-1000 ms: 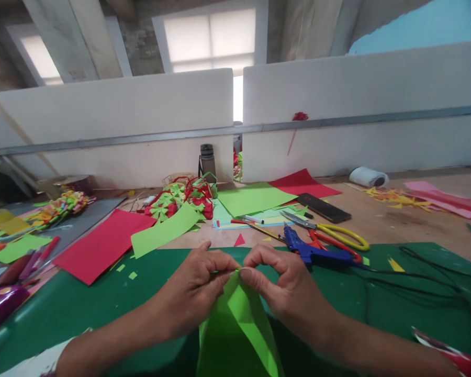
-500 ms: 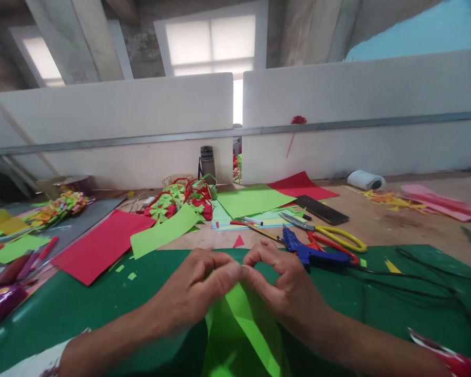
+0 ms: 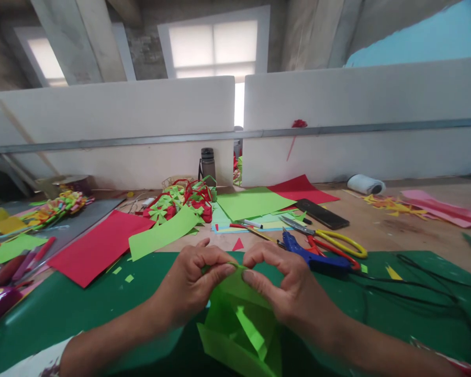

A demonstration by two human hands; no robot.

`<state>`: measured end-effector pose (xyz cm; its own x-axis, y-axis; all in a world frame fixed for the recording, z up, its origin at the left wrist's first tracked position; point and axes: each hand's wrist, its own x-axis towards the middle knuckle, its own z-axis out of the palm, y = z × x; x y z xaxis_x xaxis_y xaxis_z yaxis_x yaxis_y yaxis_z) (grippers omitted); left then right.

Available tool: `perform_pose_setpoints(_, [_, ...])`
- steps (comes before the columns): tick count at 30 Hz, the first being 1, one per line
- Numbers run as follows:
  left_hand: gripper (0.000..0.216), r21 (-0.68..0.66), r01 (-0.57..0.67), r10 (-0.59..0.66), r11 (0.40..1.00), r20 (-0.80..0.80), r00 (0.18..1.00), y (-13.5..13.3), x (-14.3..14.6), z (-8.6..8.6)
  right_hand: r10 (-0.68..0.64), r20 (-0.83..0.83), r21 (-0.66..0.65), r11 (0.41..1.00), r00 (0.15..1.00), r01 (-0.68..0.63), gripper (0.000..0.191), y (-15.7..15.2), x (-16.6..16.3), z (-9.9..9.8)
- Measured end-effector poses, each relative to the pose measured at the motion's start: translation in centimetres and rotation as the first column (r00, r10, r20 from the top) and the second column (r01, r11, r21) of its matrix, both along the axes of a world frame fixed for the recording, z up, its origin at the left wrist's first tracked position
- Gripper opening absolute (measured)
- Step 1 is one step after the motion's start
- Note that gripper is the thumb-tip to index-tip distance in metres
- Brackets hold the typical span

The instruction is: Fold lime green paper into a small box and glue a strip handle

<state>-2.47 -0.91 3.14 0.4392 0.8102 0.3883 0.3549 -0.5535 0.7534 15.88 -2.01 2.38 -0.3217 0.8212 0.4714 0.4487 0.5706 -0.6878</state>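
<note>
Both of my hands meet over a dark green cutting mat (image 3: pixel 82 303) near the table's front edge. My left hand (image 3: pixel 194 285) and my right hand (image 3: pixel 282 285) each pinch the top edge of a folded light green paper (image 3: pixel 239 330), fingers curled shut on it. The paper hangs down toward me from the pinch, with a folded flap showing in its middle. A blue glue gun (image 3: pixel 314 256) lies just right of my right hand, its black cord trailing across the mat.
Yellow-handled scissors (image 3: pixel 337 242), a black phone (image 3: pixel 322 213), pens, and red (image 3: pixel 98 246) and green paper sheets (image 3: pixel 251 201) lie beyond the mat. A pile of red-green paper bows (image 3: pixel 180 201) and a bottle (image 3: pixel 208 163) stand by the white partition. Coloured scraps lie far left and right.
The green paper's top has been folded down and spread wider between my pinching fingers; a flap now shows in its middle. My hands stayed in about the same place.
</note>
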Motion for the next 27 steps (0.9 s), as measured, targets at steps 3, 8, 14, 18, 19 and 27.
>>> perform_pose_setpoints(3, [0.017, 0.046, 0.0, 0.0, 0.999, 0.01, 1.0, -0.02, -0.06, -0.16, 0.013, -0.012, -0.015, 1.0, 1.0, -0.014, 0.007, -0.15, 0.05, 0.06])
perform_pose_setpoints(8, [0.017, 0.107, 0.001, -0.003, 0.994, 0.024, 1.0, -0.21, -0.03, -0.52, 0.018, -0.076, 0.036, 0.999, 0.997, -0.015, 0.008, -0.33, 0.03, 0.22])
perform_pose_setpoints(14, [0.017, 0.177, -0.003, -0.002, 0.984, 0.026, 1.0, -0.5, 0.27, -0.54, 0.025, -0.127, 0.078, 0.997, 0.992, -0.015, 0.01, -0.35, 0.15, 0.22])
perform_pose_setpoints(18, [0.017, 0.162, 0.005, -0.014, 0.987, 0.053, 0.999, -0.49, 0.43, -0.62, 0.039, -0.167, 0.066, 0.997, 0.985, -0.028, 0.014, -0.28, 0.24, 0.44])
perform_pose_setpoints(19, [0.017, 0.159, 0.004, -0.014, 0.987, 0.061, 0.998, -0.47, 0.44, -0.68, 0.038, -0.166, 0.074, 0.997, 0.985, -0.026, 0.014, -0.22, 0.26, 0.47])
perform_pose_setpoints(27, [0.018, 0.192, 0.007, -0.018, 0.981, 0.051, 0.999, -0.49, 0.44, -0.97, 0.053, -0.043, 0.236, 0.971, 0.998, -0.041, 0.012, 0.6, 0.38, -0.27])
